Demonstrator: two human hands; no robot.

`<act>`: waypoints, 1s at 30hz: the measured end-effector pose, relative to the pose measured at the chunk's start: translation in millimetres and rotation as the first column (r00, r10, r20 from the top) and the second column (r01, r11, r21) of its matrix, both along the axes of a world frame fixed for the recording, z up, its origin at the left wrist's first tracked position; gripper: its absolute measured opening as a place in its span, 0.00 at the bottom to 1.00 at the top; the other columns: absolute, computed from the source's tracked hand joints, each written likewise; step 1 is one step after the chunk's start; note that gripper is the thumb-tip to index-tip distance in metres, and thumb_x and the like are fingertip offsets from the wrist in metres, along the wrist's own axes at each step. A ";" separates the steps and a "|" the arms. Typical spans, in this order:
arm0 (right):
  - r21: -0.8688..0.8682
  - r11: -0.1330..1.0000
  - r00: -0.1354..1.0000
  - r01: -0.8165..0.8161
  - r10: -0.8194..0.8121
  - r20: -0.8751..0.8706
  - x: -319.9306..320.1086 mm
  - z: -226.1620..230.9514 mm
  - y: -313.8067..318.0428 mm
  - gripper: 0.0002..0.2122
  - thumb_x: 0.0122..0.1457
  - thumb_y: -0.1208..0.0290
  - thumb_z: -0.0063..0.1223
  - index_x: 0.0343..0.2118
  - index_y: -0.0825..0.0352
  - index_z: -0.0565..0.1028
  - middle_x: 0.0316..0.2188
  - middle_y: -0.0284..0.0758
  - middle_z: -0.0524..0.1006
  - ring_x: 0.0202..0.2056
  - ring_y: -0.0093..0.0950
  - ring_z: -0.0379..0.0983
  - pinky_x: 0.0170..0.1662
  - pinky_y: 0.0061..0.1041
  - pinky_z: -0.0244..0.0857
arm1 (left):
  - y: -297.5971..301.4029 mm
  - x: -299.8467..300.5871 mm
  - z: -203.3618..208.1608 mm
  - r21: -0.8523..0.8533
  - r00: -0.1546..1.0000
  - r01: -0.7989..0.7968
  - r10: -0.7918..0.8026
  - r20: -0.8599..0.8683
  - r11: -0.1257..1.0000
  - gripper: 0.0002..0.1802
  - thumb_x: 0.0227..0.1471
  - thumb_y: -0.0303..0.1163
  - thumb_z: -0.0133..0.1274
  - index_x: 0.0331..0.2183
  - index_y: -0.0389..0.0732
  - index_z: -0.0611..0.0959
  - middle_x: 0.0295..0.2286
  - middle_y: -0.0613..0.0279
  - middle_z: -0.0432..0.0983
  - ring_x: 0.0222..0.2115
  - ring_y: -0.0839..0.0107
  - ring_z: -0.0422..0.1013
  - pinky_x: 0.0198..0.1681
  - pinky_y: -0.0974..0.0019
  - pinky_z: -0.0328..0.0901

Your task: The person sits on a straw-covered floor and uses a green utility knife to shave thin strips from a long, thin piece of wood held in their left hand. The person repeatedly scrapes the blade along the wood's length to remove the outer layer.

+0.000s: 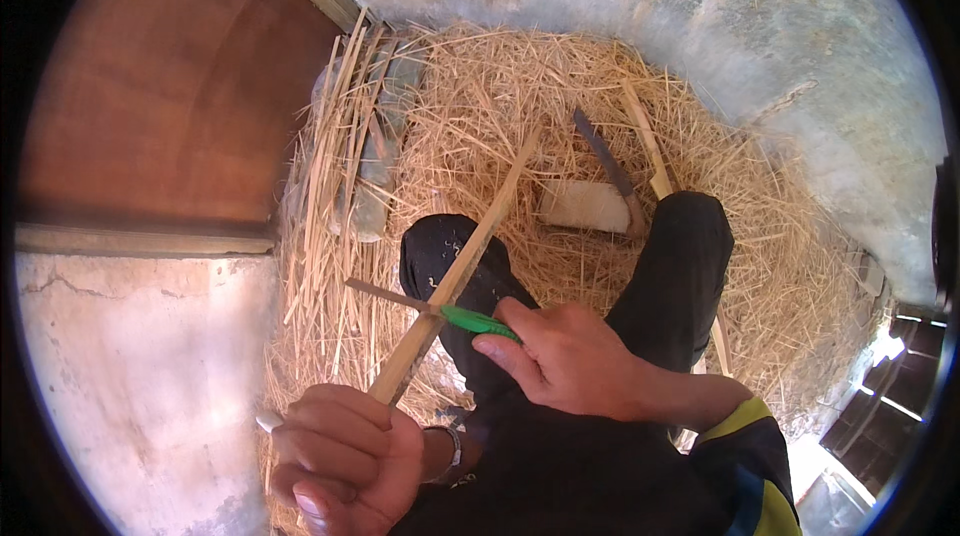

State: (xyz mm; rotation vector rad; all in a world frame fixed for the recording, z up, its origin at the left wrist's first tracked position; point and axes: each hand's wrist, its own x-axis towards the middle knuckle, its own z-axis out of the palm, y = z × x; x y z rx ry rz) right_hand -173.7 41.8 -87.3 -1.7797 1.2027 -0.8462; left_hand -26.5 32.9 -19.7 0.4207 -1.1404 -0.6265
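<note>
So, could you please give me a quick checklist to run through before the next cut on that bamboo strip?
1. Left hand grips the bamboo strip firmly at its near end: ok.
2. Right hand holds the green-handled knife: ok.
3. Blade lies across the strip, touching it: ok.
4. Left fingers clear of the blade: ok.
5. Knees out of the blade's path: not ok, the strip crosses just above the left knee.
6. Blade sharpness: cannot tell.
7. Big chopper on the straw lies apart from both hands: ok.
</note>
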 end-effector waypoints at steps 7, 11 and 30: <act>-0.167 0.970 0.965 0.174 -0.202 -0.166 0.7 -40.5 -5.3 0.14 0.58 0.62 0.52 0.28 0.70 0.67 0.11 0.40 0.69 0.15 0.40 0.70 0.17 0.36 0.61 | -5.5 10.2 0.7 -0.022 0.991 0.105 -0.103 0.084 0.994 0.19 0.52 0.31 0.39 0.13 0.49 0.54 0.05 0.72 0.47 0.08 0.81 0.42 0.14 0.72 0.43; -0.145 0.982 0.980 0.120 -0.140 -0.140 6.6 -20.0 7.8 0.14 0.59 0.59 0.51 0.27 0.67 0.68 0.12 0.40 0.71 0.15 0.39 0.71 0.15 0.36 0.62 | -8.2 15.9 0.8 -0.012 0.988 0.116 -0.114 0.106 0.993 0.19 0.52 0.31 0.39 0.13 0.49 0.55 0.06 0.72 0.47 0.08 0.80 0.43 0.14 0.72 0.44; -0.112 0.972 0.956 0.206 -0.224 -0.190 5.5 -45.8 3.4 0.15 0.59 0.60 0.50 0.30 0.70 0.70 0.14 0.46 0.72 0.15 0.45 0.70 0.17 0.39 0.64 | -5.8 16.9 1.3 -0.021 0.990 0.093 -0.090 0.111 0.995 0.18 0.55 0.32 0.39 0.14 0.48 0.57 0.07 0.72 0.49 0.09 0.80 0.44 0.15 0.71 0.44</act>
